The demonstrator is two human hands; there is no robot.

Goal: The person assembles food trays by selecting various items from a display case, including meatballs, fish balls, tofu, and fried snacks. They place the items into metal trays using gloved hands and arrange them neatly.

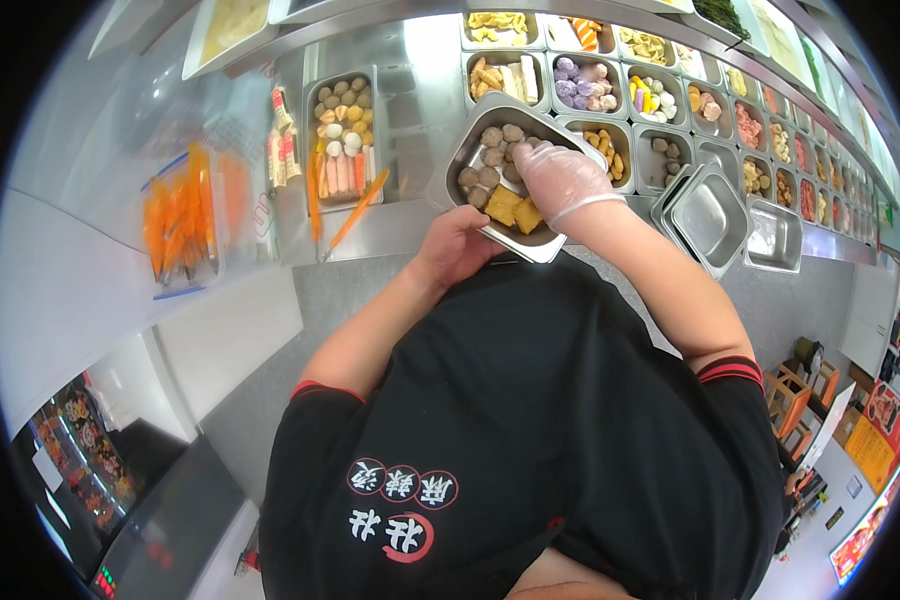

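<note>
A rectangular metal pan is tilted toward me at the counter's near edge. My left hand grips its near left side, thumb over the rim. Brown meatballs lie in the far part of the pan, and a few yellow-brown tofu-like cubes lie in its near end. Reaching in from the right, my right hand wears a clear plastic glove. Its fingers are bent together down among the meatballs; the fingertips and anything between them are hidden.
Rows of metal pans with balls, sausages and other foods fill the counter to the right. Stacked bare pans stand at its near edge. Left are a tray of skewer foods, orange tongs and a bin of orange-handled utensils. A shelf crosses overhead.
</note>
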